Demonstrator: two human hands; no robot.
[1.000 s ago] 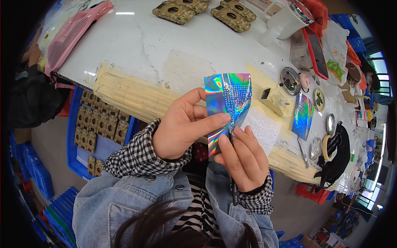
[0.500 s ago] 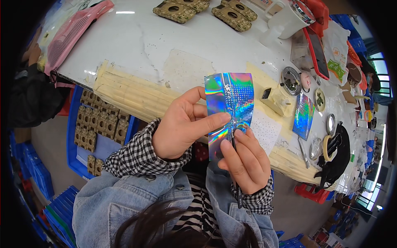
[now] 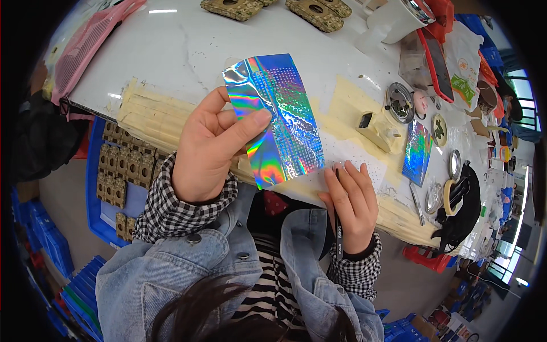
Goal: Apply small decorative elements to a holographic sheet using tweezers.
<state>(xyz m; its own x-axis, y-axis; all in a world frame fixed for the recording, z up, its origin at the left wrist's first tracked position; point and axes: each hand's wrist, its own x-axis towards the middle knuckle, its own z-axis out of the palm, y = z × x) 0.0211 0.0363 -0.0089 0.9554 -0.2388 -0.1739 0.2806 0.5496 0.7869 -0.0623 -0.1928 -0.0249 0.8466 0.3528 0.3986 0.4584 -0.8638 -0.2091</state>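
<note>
Blue sheet [image 3: 299, 108] pinched by left hand [image 3: 205, 145]; right hand [image 3: 352, 208], held lower, clamps black tool [image 3: 339, 235]

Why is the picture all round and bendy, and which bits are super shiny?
In the head view, the fisheye lens bends straight edges and leaves dark corners; in that same view, the shiny sheet in the left hand gleams rainbow-coloured, and the white table has a bright streak.
</note>
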